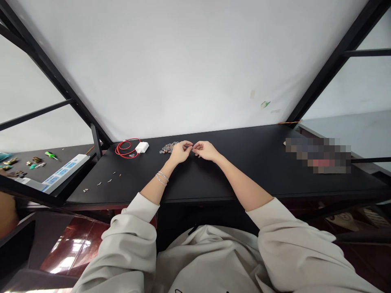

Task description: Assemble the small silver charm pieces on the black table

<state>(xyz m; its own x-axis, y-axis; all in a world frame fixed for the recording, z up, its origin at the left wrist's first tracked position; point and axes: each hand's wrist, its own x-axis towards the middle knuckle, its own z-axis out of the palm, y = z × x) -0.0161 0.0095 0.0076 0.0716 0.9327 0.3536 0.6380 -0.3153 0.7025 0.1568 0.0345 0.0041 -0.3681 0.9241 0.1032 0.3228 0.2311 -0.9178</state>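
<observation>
My left hand (pixel 182 151) and my right hand (pixel 207 150) meet over the middle of the black table (pixel 195 179). Their thumbs and fingertips are pinched close together, almost touching. Whatever lies between the fingertips is too small and too covered to name. Just left of my left hand is a pile of small shiny pieces (pixel 167 148), grey and copper-coloured, partly hidden behind that hand. A silvery bracelet (pixel 161 178) circles my left wrist.
A white charger plug (pixel 142 147) with a coiled red cable (pixel 117 149) lies at the back left. Several tiny pieces (pixel 99 184) are scattered near the front left. A blurred-out object (pixel 319 156) rests at right. Beyond the left frame are a power strip (pixel 65 173) and a green screwdriver (pixel 51 155).
</observation>
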